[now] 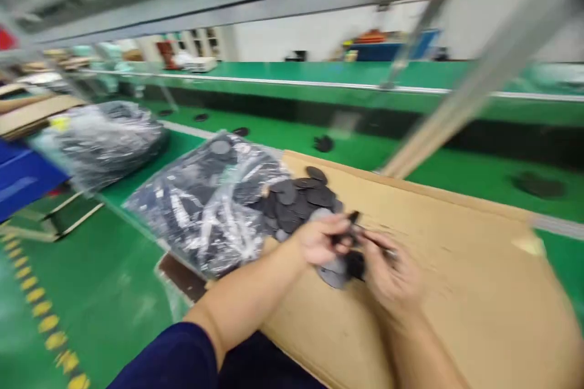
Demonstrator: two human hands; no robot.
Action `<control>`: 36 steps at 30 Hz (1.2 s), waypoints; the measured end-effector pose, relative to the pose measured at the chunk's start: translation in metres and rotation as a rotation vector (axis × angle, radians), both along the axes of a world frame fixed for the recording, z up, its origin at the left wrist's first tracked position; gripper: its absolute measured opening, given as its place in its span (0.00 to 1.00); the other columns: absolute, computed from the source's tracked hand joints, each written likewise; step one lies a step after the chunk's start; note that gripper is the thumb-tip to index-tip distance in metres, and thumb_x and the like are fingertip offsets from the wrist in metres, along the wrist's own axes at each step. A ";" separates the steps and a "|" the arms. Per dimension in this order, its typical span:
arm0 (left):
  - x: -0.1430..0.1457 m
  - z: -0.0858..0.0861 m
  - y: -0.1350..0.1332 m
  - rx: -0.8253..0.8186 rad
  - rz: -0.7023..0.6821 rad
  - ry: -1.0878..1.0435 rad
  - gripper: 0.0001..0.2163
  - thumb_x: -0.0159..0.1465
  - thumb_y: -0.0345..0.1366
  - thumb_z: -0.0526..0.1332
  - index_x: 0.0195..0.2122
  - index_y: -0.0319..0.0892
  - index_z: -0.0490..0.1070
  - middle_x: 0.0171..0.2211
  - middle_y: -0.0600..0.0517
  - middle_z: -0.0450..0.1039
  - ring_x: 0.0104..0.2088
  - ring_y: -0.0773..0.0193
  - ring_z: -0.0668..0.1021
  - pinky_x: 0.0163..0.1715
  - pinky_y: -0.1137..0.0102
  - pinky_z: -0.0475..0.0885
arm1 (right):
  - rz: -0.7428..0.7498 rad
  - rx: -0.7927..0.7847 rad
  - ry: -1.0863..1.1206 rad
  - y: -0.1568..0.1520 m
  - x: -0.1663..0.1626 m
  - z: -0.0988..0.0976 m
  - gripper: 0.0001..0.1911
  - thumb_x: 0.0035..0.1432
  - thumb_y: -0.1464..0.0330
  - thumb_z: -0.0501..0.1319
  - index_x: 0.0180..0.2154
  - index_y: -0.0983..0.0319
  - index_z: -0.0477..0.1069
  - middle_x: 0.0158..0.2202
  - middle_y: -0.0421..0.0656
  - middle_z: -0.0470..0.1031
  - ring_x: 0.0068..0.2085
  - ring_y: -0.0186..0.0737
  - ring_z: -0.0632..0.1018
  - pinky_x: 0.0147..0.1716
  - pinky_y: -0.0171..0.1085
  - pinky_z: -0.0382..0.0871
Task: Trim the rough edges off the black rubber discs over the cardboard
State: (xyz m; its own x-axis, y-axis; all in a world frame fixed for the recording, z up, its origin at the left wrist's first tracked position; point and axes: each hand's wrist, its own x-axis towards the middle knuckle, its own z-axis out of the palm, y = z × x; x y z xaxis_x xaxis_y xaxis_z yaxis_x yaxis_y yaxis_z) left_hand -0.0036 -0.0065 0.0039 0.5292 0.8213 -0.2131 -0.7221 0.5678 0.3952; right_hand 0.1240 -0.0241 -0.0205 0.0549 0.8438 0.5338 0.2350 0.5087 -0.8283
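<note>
The left hand [319,240] pinches a blurry black piece [350,232] above the cardboard [479,267], near the pile of discs [296,203]. The right hand [395,279] grips a thin tool [387,250]. It seems best to hold the piece still and move the tool gently.

We have the cardboard sheet [479,255] on the bench [374,158] before us. On its left part, the disc pile [294,206]; left of that and touching it, the plastic bag [196,194], more discs inside. Farther left, a second bag [114,143]. Our left hand [322,240] and right hand [395,279] are over the sheet, just in front of the pile — a piece [349,231] between them. Behind the sheet we note scattered discs [323,143], then a further worktop [274,72]. Slanted post [483,79] at back right — shelf [228,3] overhead.
</note>
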 end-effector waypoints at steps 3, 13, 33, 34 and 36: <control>-0.011 0.000 0.004 -0.039 0.056 0.038 0.17 0.51 0.26 0.69 0.43 0.36 0.73 0.31 0.49 0.69 0.22 0.75 0.67 0.18 0.82 0.61 | -0.132 -0.081 0.073 -0.005 0.028 0.003 0.13 0.61 0.59 0.59 0.39 0.63 0.72 0.33 0.45 0.73 0.33 0.38 0.74 0.35 0.38 0.69; -0.006 0.002 0.002 -0.057 0.122 0.191 0.17 0.55 0.24 0.64 0.46 0.39 0.69 0.34 0.51 0.68 0.24 0.75 0.68 0.20 0.82 0.63 | -0.307 -0.241 0.551 0.023 0.040 -0.002 0.20 0.50 0.58 0.65 0.41 0.63 0.66 0.30 0.38 0.64 0.29 0.33 0.68 0.32 0.33 0.64; -0.100 0.060 0.165 0.717 0.572 2.117 0.17 0.62 0.27 0.58 0.52 0.40 0.70 0.54 0.47 0.68 0.56 0.57 0.68 0.59 0.68 0.59 | -0.315 -0.257 0.616 0.031 0.042 -0.013 0.22 0.48 0.57 0.68 0.40 0.64 0.69 0.30 0.39 0.67 0.31 0.33 0.68 0.35 0.34 0.63; -0.108 0.061 0.182 0.693 0.543 2.167 0.19 0.61 0.27 0.60 0.54 0.38 0.69 0.56 0.45 0.65 0.58 0.56 0.66 0.60 0.68 0.57 | -0.321 -0.258 0.610 0.032 0.042 -0.013 0.22 0.47 0.57 0.68 0.39 0.64 0.69 0.30 0.39 0.67 0.31 0.33 0.68 0.35 0.34 0.63; -0.115 0.057 0.208 0.625 0.489 2.211 0.23 0.59 0.30 0.63 0.57 0.36 0.66 0.58 0.41 0.63 0.59 0.52 0.65 0.60 0.66 0.57 | -0.337 -0.260 0.596 0.034 0.042 -0.013 0.23 0.47 0.56 0.68 0.39 0.65 0.69 0.30 0.39 0.67 0.30 0.33 0.68 0.34 0.34 0.63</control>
